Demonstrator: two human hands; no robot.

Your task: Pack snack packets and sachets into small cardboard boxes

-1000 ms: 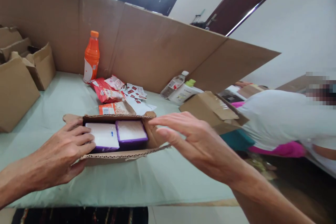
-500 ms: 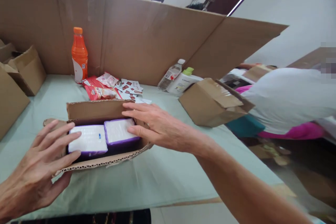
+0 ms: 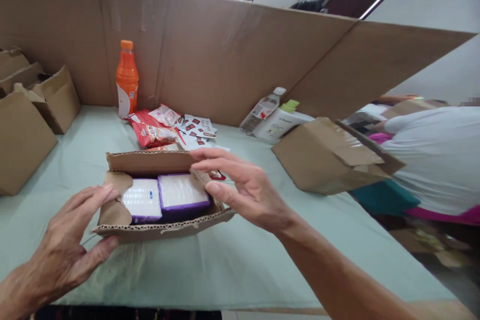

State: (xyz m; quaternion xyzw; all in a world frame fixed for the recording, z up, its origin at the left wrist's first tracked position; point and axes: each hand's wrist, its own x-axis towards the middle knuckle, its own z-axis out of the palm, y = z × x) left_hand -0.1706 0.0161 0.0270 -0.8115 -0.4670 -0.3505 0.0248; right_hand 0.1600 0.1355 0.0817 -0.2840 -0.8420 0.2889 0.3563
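An open cardboard box (image 3: pixel 150 162) lies on the cloth-covered table with two purple-and-white tissue packs, the left pack (image 3: pixel 140 197) and the right pack (image 3: pixel 183 191), side by side inside. My left hand (image 3: pixel 71 237) is at the box's left end; its fingertips touch the end flap (image 3: pixel 116 200), which is folded inward over the left pack's edge. The left thumb is spread apart near the front corner. Over the box's right end, my right hand (image 3: pixel 243 187) has its fingers stretched near the back corner and its thumb by the right flap (image 3: pixel 202 180).
Behind the box are red snack packets (image 3: pixel 153 130), printed cards (image 3: pixel 198 127) and an orange drink bottle (image 3: pixel 127 80). A clear bottle (image 3: pixel 262 110) and a white bottle (image 3: pixel 281 122) lean near another carton (image 3: pixel 326 155). Cartons (image 3: pixel 26 140) stand left; a person in white (image 3: pixel 438 155) is at right.
My left hand has moved off the left tissue pack, and the left end flap is now bent inward over it. My right thumb has left the right pack. The whole view has shifted slightly.
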